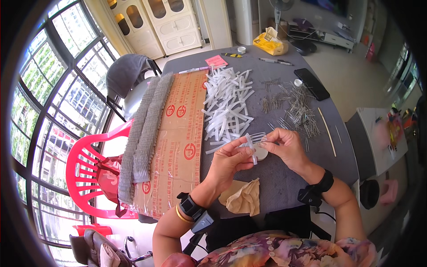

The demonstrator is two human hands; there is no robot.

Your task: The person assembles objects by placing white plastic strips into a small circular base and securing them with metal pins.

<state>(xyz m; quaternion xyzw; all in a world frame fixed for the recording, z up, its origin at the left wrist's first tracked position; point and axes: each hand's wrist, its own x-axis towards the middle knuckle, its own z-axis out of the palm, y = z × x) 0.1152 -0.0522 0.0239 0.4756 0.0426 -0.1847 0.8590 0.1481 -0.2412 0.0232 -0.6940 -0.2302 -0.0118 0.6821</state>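
Head view looks down on a small clear plastic tube [252, 149] pinched upright between the thumb and fingertips of the left hand [231, 162], over the near middle of the grey worktop [284, 187]. It is translucent, short and narrow, its lower end close to a small round white disc [261, 154] lying on the worktop. The right hand [289, 147] meets it from the other side, fingers closed on a fan of thin metal pins [259, 137] whose tips point toward the tube. Both hands sit close together, almost touching. Behind them lies a heap of the same clear tubes [227, 104], and to its right a scatter of loose metal pins [296, 109]. A flattened cardboard sheet [180, 138] covers the left of the worktop.
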